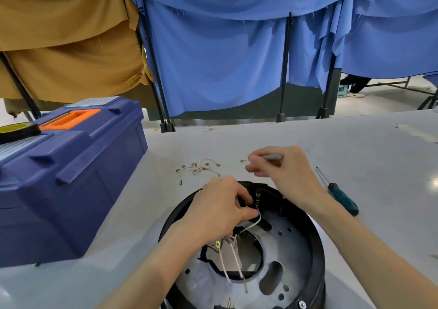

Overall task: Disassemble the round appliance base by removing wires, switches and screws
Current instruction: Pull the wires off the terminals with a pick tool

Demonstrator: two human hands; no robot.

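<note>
Black plastic ring around a grey perforated metal plate: one round base [316, 249] sits on the tabletop [355, 147] under my fingers. My left hand [218, 204] pinches one white wire [251, 224]; my right hand [284, 171] grips one thin grey rod [272, 157], blurred. One teal-handled screwdriver [341, 197] lies right of them.

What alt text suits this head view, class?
The left hand grips wiring inside a round black appliance base; the right hand holds a thin grey piece. Loose wires, a screwdriver and a blue toolbox sit nearby.
</note>
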